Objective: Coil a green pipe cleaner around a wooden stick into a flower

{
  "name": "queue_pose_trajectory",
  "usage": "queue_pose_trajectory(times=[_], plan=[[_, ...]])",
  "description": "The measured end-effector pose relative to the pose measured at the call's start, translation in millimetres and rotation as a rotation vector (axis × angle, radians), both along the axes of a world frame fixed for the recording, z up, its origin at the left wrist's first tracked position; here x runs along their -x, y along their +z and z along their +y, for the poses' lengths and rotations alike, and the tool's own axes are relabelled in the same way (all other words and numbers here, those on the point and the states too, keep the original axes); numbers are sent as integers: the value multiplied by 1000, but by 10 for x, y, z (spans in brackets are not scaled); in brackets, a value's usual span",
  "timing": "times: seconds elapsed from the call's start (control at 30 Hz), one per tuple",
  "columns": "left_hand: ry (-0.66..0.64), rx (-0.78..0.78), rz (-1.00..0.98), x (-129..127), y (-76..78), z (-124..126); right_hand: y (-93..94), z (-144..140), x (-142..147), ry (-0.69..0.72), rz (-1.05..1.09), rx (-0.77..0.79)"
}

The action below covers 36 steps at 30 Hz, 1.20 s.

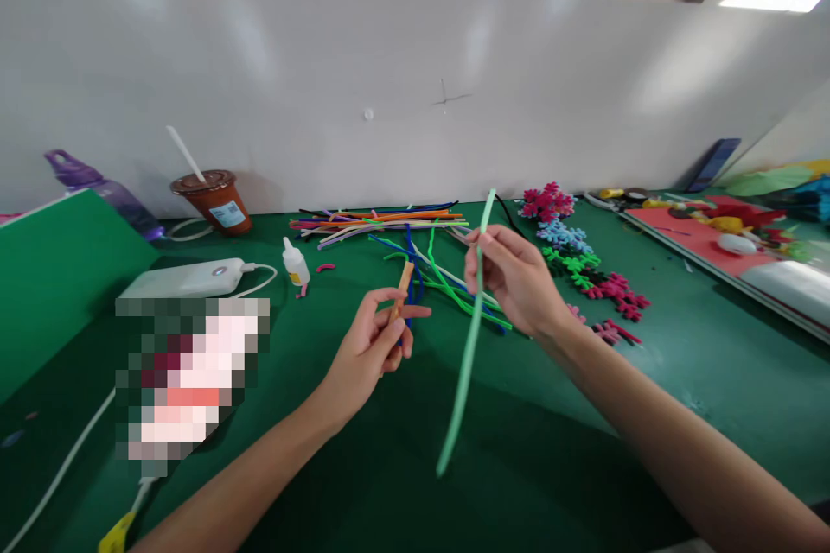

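My right hand (515,276) pinches a long light-green pipe cleaner (465,354) near its upper part; the stem hangs down toward me over the green table (551,449). My left hand (373,341) holds a short wooden stick (403,285) upright between thumb and fingers, with a bit of blue showing beside it. Just beyond both hands lies a loose pile of coloured pipe cleaners (382,225), with green and blue ones (441,281) sprawling closest to my fingers.
A small glue bottle (296,262) stands left of the pile. A white power bank (188,278) with cable, a drink cup (213,201) and a purple bottle (107,190) sit at the left. Foam snowflake shapes (577,255) and a red board (719,246) lie at the right, before a white partition wall (415,86).
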State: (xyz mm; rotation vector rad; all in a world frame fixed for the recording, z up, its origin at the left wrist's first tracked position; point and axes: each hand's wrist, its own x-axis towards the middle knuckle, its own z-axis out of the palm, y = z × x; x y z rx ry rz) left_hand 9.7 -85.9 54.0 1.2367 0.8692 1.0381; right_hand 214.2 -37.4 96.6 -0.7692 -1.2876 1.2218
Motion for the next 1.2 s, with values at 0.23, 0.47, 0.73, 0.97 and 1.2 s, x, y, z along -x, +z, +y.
queue_pose_trajectory(times=[0.23,0.47,0.73,0.97,1.2], plan=[[-34,31,94,0,2,5,75,-112,-59,-84,-357,-223],[16,-1,-18,27,-44,21,-100,-248,187,215,-862,-405],[19,53,-122,23,-56,20,-119,-193,162,272,-962,-424],[46,88,-77,48,-61,26,-163,-128,106,356,-1015,-406],[27,71,-68,41,-39,22,-148,-86,54,378,-1053,-308]])
